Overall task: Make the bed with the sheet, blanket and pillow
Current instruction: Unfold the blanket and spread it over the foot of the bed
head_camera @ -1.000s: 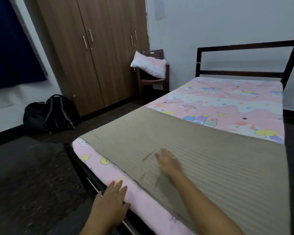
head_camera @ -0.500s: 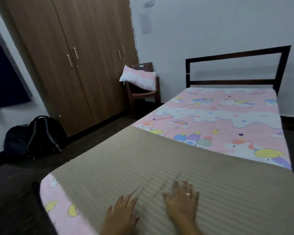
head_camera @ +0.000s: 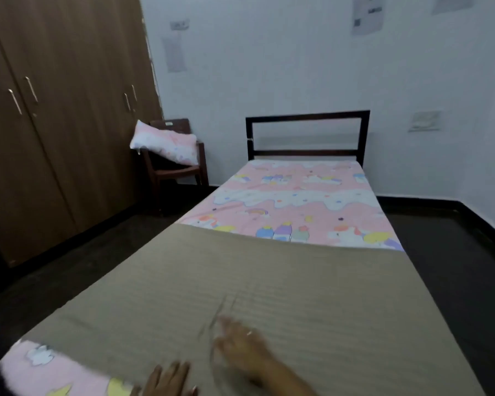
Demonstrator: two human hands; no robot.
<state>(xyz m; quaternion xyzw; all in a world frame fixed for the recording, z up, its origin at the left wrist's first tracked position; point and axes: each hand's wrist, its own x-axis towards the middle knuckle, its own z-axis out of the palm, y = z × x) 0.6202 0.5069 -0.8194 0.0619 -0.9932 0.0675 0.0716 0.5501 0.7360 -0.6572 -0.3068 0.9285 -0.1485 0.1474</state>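
Sheet (head_camera: 297, 195): pink cartoon print, spread over the mattress. It shows bare on the far half and at the near-left corner.
Blanket (head_camera: 269, 281): tan, ribbed, lying over the near half of the bed. Its far edge crosses mid-bed.
Crease (head_camera: 222, 308): a short ridge in the blanket, just beyond the right fingertips.
Pillow (head_camera: 166, 145): off the bed, tilted on the chair (head_camera: 183, 172) at far left, between the wardrobe (head_camera: 55, 124) and the headboard (head_camera: 307, 135).
Left hand (head_camera: 169, 380): fingers straight, lying flat on the blanket's near edge and gripping nothing.
Right hand (head_camera: 240, 345): blurred; the fingers look extended and flat on the blanket, just right of the left hand, the two apart.
Step in hand (judged): smoothing the blanket.
Method (advice): keep the palms flat and sweep outward from the crease toward the sides, along the ribs. Light pressure should keep the sheet beneath from dragging, and the far edge should end square to the bed.
Outstanding (judged): the pillow has yet to go to the headboard end.
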